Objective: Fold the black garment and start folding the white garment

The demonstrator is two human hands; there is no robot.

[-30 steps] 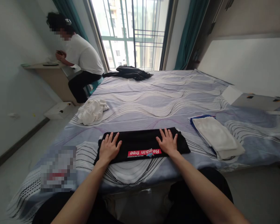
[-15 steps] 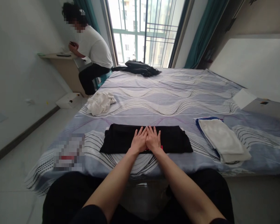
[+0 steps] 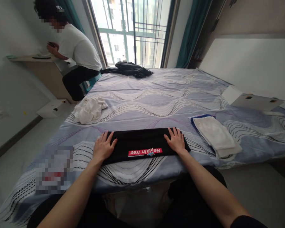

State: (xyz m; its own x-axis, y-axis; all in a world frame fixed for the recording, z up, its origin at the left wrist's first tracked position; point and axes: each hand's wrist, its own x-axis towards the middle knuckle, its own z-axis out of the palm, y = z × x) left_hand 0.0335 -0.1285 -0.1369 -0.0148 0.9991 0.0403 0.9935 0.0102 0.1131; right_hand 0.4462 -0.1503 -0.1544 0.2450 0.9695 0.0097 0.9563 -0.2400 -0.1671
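Observation:
A black garment [image 3: 140, 141] folded into a long strip lies near the front edge of the bed [image 3: 161, 101]; a red label with white letters shows on its near side. My left hand [image 3: 104, 147] lies flat with spread fingers on the strip's left end. My right hand [image 3: 176, 141] lies flat the same way on its right end. Neither hand grips the cloth.
Folded white and blue cloths [image 3: 215, 134] lie to the right. A crumpled white garment [image 3: 89, 109] sits at the bed's left edge, a dark garment [image 3: 129, 69] at the far end. Another person [image 3: 71, 55] sits at a desk by the window. A white box [image 3: 52, 108] is on the floor.
My hands met at the middle of the black strip half a second ago and have now slid apart to its two ends, uncovering the red label.

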